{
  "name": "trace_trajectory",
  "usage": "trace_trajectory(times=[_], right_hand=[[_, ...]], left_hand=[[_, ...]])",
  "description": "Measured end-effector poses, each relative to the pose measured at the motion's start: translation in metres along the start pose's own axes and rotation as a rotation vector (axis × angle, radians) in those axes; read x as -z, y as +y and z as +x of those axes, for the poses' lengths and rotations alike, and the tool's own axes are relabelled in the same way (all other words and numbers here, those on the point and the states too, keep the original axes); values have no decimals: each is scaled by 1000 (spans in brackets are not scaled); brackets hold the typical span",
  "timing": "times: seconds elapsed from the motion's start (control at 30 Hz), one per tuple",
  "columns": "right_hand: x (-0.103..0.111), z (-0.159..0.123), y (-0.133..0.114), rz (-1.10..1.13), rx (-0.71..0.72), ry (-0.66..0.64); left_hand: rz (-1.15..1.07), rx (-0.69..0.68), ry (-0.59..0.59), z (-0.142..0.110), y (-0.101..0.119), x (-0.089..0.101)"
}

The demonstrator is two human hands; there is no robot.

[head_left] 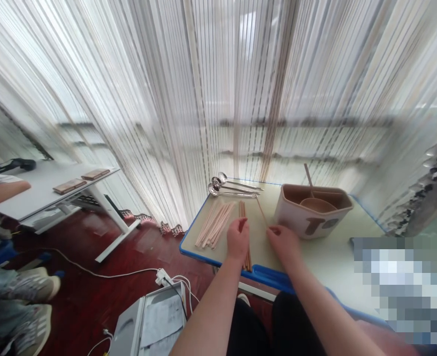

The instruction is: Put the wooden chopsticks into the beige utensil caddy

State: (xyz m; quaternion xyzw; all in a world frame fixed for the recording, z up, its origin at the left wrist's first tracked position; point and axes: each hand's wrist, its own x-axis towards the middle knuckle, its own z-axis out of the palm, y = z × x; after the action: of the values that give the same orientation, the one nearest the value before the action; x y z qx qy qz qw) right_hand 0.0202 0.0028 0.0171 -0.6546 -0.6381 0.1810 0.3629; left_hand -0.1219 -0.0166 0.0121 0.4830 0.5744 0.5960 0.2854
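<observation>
On the pale tabletop (pixel 263 242), my left hand (pixel 236 241) is curled over a row of brown chopsticks (pixel 242 208), its fingers closed about them and hiding their middle. My right hand (pixel 284 243) pinches one thin wooden chopstick (pixel 262 210) near its lower end; the stick slants up and away to the left. A loose pile of lighter chopsticks (pixel 217 225) lies left of my left hand. Beyond them rest several metal ladles (pixel 236 187), some with holes in the bowl, handles pointing right.
A bin-like container (pixel 287 213) right of my right hand holds a brown bowl (pixel 317 204) and an upright stick (pixel 308 175). Sheer curtains (pixel 218 99) hang behind the table. Another person's arm (pixel 6 192) is at a white desk (pixel 55 195); cables (pixel 107 275) cross the floor.
</observation>
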Motion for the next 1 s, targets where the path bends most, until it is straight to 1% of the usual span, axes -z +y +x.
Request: trace_trajectory(times=[0.13, 0.3, 0.37, 0.43, 0.47, 0.53, 0.6, 0.67, 0.73, 0.8, 0.83, 0.9, 0.93, 1.0], right_hand=[[-1, -3, -3, 91, -7, -38], [-6, -7, -1, 303, -1, -86], [-4, -10, -3, 431, -5, -131], [6, -12, -9, 531, -3, -199], [13, -13, -12, 557, 3, -240], [35, -14, -20, 561, 20, -327], [62, -13, -26, 550, 44, -409], [91, -10, -31, 558, 67, -493], [119, -5, -35, 602, 74, -589], [146, 2, -38, 695, 68, -674], [158, 6, -40, 754, 70, -694], [180, 13, -43, 856, 107, -684], [189, 16, -44, 875, 149, -665], [203, 23, -48, 819, 263, -619]], left_hand=[[27, -33, -24, 0, -4, 0], [55, -63, 8, 1, -9, -2], [49, -66, 30, 2, -8, -3], [70, -97, 33, 2, -5, -5], [108, -136, 31, 3, -2, -6], [238, -269, 19, 2, 8, -7], [387, -428, 24, 0, 21, -9], [489, -555, 38, -3, 37, -13], [539, -637, 45, -8, 53, -17], [563, -690, 32, -12, 67, -24], [567, -707, 21, -13, 74, -28], [554, -723, 3, -15, 87, -39], [536, -723, -5, -16, 94, -45], [483, -720, -21, -16, 108, -59]])
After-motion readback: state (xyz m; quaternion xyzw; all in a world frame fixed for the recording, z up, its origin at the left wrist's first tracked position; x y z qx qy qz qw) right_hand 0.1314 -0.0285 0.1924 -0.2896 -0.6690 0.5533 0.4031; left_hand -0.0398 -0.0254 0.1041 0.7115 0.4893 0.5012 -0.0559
